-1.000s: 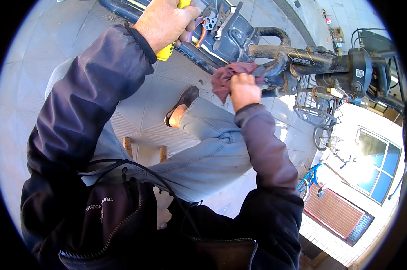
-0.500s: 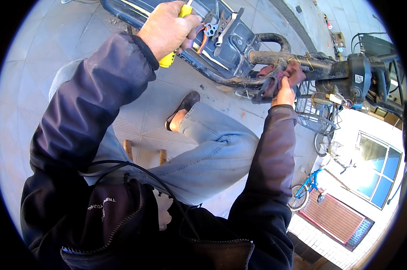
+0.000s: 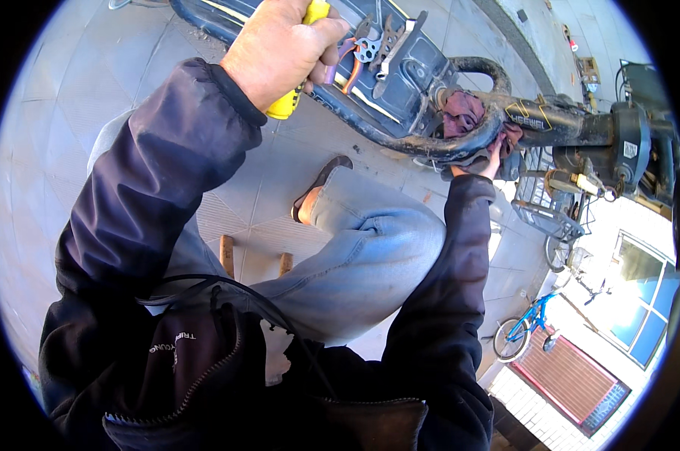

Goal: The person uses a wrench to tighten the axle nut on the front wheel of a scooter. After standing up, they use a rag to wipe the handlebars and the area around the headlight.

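Observation:
My left hand (image 3: 284, 52) is closed around a yellow stick-like thing (image 3: 285, 105) with dark markings, whose kind I cannot make out. It is held above the near edge of a dark footboard (image 3: 423, 71). My right hand (image 3: 495, 159) presses a dark red rag (image 3: 464, 113) around a curved black tube (image 3: 460, 150) of a dirty vehicle frame. Most of its fingers are hidden by the rag and the tube. Beside my left hand, pliers (image 3: 366, 49) with an orange and a purple handle and a metal wrench (image 3: 395, 51) lie on the footboard.
The thick black stem (image 3: 558, 120) of the vehicle runs off to the right, with a loose connector (image 3: 584, 183) hanging below. A blue bicycle (image 3: 528, 323) stands by a white brick wall at the lower right. My bent knee (image 3: 423, 225) is under the right arm.
My right hand has moved slightly right and now reaches behind the curved tube; the rag bulges up inside its loop. My left hand keeps its hold. The whole view has shifted a little.

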Tool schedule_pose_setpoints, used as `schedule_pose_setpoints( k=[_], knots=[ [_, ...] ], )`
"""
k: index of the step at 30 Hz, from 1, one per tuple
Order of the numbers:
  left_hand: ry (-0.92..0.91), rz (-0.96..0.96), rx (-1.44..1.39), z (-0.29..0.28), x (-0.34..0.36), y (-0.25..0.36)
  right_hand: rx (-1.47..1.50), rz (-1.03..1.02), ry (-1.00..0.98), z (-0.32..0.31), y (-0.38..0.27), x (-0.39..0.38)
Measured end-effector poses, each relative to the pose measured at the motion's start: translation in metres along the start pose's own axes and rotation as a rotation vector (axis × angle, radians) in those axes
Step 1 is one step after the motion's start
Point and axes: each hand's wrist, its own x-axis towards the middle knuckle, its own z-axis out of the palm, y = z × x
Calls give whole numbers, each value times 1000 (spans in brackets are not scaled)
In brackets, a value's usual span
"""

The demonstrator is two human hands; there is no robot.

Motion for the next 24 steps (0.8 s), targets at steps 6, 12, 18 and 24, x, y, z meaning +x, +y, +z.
schedule_pose_setpoints(
  k=[6, 12, 18, 24],
  knots=[
    [40, -21, -18, 2, 1, -6, -166, 56, 72, -9, -7, -9],
    [46, 1, 21, -16, -1, -14, -1071, -133, 75, -8, -43, -36],
    [76, 27, -47, -19, 4, -18, -1748, -357, 324, 15, -26, -69],
    [83, -94, -90, -16, -1, -8, -1852, -430, -36, 31, 38, -94]
  ],
)
